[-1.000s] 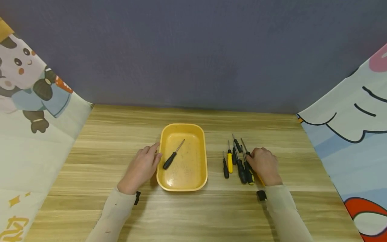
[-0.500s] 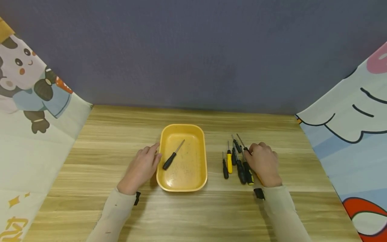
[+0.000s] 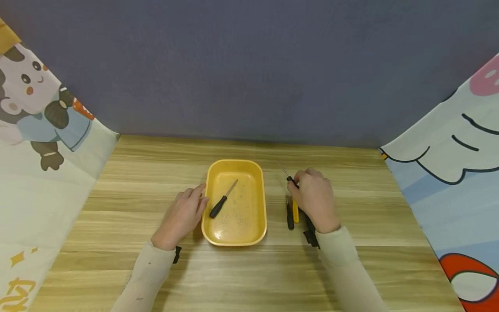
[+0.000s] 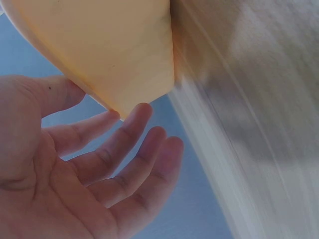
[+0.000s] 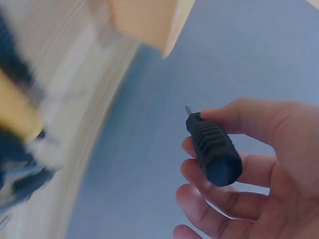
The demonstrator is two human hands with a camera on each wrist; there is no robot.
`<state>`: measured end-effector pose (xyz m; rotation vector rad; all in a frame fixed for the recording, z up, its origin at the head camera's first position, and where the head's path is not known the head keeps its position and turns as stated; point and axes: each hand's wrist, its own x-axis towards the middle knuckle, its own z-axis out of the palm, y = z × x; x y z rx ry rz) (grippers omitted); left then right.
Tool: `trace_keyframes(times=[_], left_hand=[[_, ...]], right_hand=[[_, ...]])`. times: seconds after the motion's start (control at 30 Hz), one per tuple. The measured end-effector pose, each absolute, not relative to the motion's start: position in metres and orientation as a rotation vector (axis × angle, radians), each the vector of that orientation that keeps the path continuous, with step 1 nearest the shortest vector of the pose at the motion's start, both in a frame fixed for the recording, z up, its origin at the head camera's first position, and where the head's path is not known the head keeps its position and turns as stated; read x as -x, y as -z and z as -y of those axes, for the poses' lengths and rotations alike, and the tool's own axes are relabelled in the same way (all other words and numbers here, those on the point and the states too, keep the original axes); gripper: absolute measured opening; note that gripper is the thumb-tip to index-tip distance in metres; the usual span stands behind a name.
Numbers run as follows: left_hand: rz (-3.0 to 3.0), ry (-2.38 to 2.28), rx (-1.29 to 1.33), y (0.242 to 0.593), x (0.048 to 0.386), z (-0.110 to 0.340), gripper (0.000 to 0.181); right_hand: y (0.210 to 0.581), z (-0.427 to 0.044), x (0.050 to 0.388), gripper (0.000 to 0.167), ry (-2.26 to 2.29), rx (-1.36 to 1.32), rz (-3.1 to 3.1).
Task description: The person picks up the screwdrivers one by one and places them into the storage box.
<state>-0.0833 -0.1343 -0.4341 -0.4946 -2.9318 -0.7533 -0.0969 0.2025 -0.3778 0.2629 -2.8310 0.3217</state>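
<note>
The head view, from where I stand, shows the right hand (image 3: 316, 200) pinching a black-handled screwdriver (image 3: 292, 180) between thumb and fingers, its thin shaft slanting away toward the far left. The right wrist view shows the butt of its ribbed handle facing the camera, the thumb along one side and the lower fingers loosely bent below. The left hand (image 3: 183, 216) grips nothing; its fingers are relaxed and spread a little, with the thumb and forefinger touching the left rim of a yellow tray (image 3: 266, 208).

Inside that tray, toward its left side, a black screwdriver (image 3: 219, 207) lies at a slant, tip pointing to the far right. Between the tray and the right hand, a small black tool (image 3: 290, 216) lies just beside a yellow-handled one (image 3: 296, 212). More dark handles (image 3: 309, 222) are partly hidden under the right forearm. Everything rests on a wood-grained table (image 3: 241, 277) before a grey-blue wall (image 3: 249, 69).
</note>
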Motion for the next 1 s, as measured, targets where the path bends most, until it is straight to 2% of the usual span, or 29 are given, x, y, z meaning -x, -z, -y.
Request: trace_keyframes(times=[0.2, 0.47, 0.73, 1.0], left_hand=[[2.933, 0.758, 0.492, 0.433, 0.083, 0.134, 0.047], [2.943, 0.771, 0.479, 0.433, 0.083, 0.133, 0.047], [2.939, 0.769, 0.478, 0.433, 0.086, 0.131, 0.047], [2.929, 0.744, 0.488, 0.434, 0.087, 0.132, 0.045]], right_hand=[[0.369, -0.170, 0.106, 0.020, -0.280, -0.294, 2.853], [0.365, -0.127, 0.121, 0.048, -0.240, -0.346, 2.978], [0.362, -0.085, 0.136, 0.047, -0.148, -0.315, 3.337], [0.377, -0.054, 0.146, 0.036, -0.182, -0.324, 3.501]])
